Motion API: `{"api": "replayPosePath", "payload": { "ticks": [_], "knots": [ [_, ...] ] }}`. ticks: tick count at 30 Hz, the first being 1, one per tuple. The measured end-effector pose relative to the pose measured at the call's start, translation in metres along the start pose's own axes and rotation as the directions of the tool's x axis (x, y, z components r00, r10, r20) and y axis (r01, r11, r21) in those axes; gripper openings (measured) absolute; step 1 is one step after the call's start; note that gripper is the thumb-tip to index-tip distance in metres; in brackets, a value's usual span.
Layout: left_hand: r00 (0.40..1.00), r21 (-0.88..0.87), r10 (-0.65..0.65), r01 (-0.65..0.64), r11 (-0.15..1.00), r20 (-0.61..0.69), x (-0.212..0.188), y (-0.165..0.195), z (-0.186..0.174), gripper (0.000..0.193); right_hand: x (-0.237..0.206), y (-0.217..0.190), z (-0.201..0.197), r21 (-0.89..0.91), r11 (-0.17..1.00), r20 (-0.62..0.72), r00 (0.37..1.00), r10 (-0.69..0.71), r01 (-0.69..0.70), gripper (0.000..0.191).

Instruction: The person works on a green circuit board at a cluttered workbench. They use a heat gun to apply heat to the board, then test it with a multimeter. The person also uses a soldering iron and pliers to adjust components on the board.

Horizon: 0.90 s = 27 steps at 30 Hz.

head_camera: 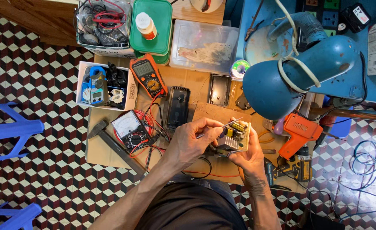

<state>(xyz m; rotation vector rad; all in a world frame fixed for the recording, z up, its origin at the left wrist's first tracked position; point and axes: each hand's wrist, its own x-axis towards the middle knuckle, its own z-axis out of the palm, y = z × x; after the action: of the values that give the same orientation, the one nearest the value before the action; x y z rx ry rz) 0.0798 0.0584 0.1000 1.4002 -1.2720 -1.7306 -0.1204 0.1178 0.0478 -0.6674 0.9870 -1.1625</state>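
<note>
Above bench | hands: left [190,142] grips tweezers [222,127] | right [249,155] grips one circuit board [238,135]

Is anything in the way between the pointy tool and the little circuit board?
Nothing visible is. The left hand holds thin tweezers whose tip already reaches the parts on the circuit board, which the right hand grips from below. The blue lamp hangs above and behind the board, not between them.
</note>
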Motion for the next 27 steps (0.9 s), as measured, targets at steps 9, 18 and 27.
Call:
{"api": "replayPosePath", "payload": {
  "ticks": [9, 18, 27],
  "knots": [
    [0.996, 0.156, 0.077, -0.068, 0.986, -0.053, 0.021, -0.010, 0.027, 0.031, 0.002, 0.008, -0.007, 0.042, 0.997, -0.014, 0.998, 0.058, -0.057, 0.091],
    [1.000, 0.017, 0.023, -0.024, 1.000, 0.013, 0.030, -0.026, 0.018, 0.028, 0.006, 0.016, -0.010, -0.072, 0.988, -0.004, 0.990, 0.140, -0.140, 0.083],
    [1.000, 0.078, -0.018, 0.018, 0.997, -0.005, 0.031, -0.033, 0.011, 0.028, 0.009, 0.025, -0.015, -0.118, 0.965, -0.029, 0.972, 0.233, -0.235, 0.084]
  ]
}}
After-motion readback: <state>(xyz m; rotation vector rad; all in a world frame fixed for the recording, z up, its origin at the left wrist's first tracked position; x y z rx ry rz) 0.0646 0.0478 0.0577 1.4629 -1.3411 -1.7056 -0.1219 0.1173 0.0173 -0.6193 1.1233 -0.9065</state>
